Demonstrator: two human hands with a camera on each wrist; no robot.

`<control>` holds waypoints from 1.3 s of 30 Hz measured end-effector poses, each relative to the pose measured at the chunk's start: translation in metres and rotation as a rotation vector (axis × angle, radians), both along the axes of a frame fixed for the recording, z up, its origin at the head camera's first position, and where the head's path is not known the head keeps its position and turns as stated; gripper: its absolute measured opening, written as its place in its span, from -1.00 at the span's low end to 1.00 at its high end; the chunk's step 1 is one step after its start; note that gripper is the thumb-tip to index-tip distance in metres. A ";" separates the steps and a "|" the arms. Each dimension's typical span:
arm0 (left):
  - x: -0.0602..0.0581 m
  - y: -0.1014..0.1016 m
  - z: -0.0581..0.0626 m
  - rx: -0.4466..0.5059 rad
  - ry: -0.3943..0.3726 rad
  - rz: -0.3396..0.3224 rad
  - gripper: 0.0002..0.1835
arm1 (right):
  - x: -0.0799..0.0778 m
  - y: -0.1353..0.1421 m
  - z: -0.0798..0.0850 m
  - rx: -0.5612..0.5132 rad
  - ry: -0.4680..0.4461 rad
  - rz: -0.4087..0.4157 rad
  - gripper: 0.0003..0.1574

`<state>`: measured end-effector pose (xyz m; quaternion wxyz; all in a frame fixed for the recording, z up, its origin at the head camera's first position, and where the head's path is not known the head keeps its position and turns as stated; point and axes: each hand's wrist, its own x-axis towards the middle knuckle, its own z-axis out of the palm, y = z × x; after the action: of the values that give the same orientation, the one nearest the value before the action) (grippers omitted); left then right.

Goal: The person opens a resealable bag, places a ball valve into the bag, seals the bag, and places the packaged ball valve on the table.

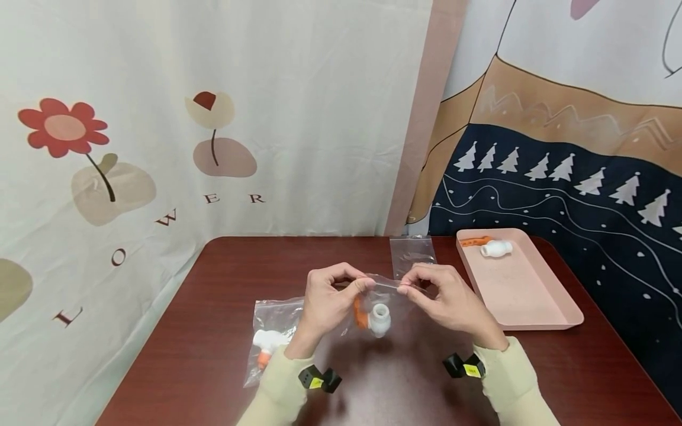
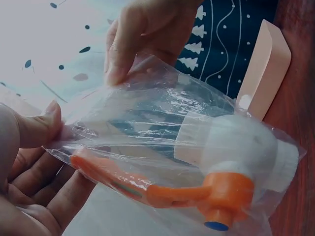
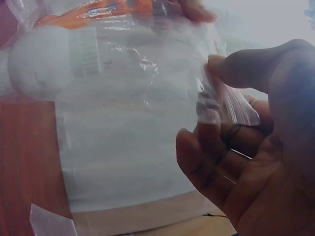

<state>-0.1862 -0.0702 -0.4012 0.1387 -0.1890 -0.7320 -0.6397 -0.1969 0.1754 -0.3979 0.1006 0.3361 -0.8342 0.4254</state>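
Note:
A clear zip bag [image 1: 385, 283] hangs between both hands above the table. My left hand [image 1: 331, 299] pinches one top corner, and my right hand [image 1: 449, 297] pinches the other. Inside the bag is a white plastic ball valve [image 2: 241, 147] with an orange handle [image 2: 182, 194]. The right wrist view has the bag's zip strip [image 3: 238, 105] by my right thumb and fingers. Whether the zip is sealed cannot be made out. Another bagged white-and-orange valve [image 1: 269, 340] lies on the table beside my left forearm.
A pink tray [image 1: 527, 296] at the right holds a white valve body [image 1: 496, 248] and an orange handle [image 1: 475, 241]. Behind my right hand, another clear zip bag [image 1: 412, 249] lies at the back edge of the brown table [image 1: 224, 284]. Printed curtains hang behind it.

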 end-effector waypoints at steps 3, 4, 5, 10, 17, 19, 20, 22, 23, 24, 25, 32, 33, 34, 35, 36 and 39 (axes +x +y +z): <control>-0.002 -0.002 0.002 0.022 -0.003 0.005 -0.89 | -0.001 0.006 0.000 -0.005 -0.017 0.004 -0.91; -0.002 -0.003 0.002 0.028 -0.003 0.010 -0.90 | -0.002 0.008 0.000 -0.008 -0.020 0.005 -0.91; -0.002 -0.004 0.003 0.036 -0.005 0.014 -0.90 | -0.002 0.009 0.001 -0.011 -0.020 0.004 -0.92; -0.003 -0.009 0.005 0.080 -0.044 0.001 -0.90 | -0.002 0.013 0.002 -0.019 -0.017 -0.011 -0.84; -0.007 -0.010 0.000 0.086 -0.115 -0.028 -0.89 | -0.001 0.012 0.004 -0.026 0.035 -0.041 -0.79; -0.008 -0.010 -0.001 0.099 -0.147 -0.046 -0.87 | 0.000 0.013 0.006 -0.033 0.013 -0.046 -0.79; -0.008 -0.010 -0.002 0.108 -0.163 -0.057 -0.86 | 0.001 0.013 0.007 -0.037 -0.003 -0.045 -0.78; -0.009 -0.010 -0.003 0.121 -0.193 -0.073 -0.84 | 0.003 0.013 0.009 -0.049 -0.044 -0.038 -0.79; -0.010 -0.009 -0.004 0.129 -0.204 -0.083 -0.83 | 0.005 0.012 0.010 -0.055 -0.064 -0.036 -0.80; -0.010 -0.009 -0.005 0.136 -0.216 -0.089 -0.82 | 0.006 0.012 0.011 -0.059 -0.081 -0.037 -0.80; -0.011 -0.009 -0.006 0.144 -0.225 -0.091 -0.82 | 0.006 0.011 0.012 -0.063 -0.087 -0.036 -0.81; -0.014 0.000 -0.013 0.175 -0.312 -0.114 -0.77 | 0.008 0.007 0.014 -0.099 -0.012 -0.029 -0.82; -0.013 0.001 -0.014 0.169 -0.326 -0.130 -0.75 | 0.009 0.007 0.015 -0.114 -0.019 -0.031 -0.83; -0.013 0.001 -0.014 0.161 -0.337 -0.151 -0.74 | 0.009 0.007 0.015 -0.131 -0.031 -0.030 -0.83; -0.013 0.001 -0.015 0.147 -0.341 -0.179 -0.72 | 0.009 0.008 0.016 -0.151 -0.046 -0.027 -0.83; -0.013 0.001 -0.016 0.133 -0.343 -0.216 -0.70 | 0.010 0.009 0.017 -0.171 -0.061 -0.027 -0.83; -0.012 0.000 -0.020 0.062 -0.331 -0.339 -0.65 | 0.009 0.011 0.018 -0.236 -0.079 -0.018 -0.84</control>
<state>-0.1985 -0.0698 -0.4208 -0.0868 -0.1974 -0.6827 -0.6981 -0.1879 0.1862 -0.3795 0.1103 0.2974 -0.7846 0.5328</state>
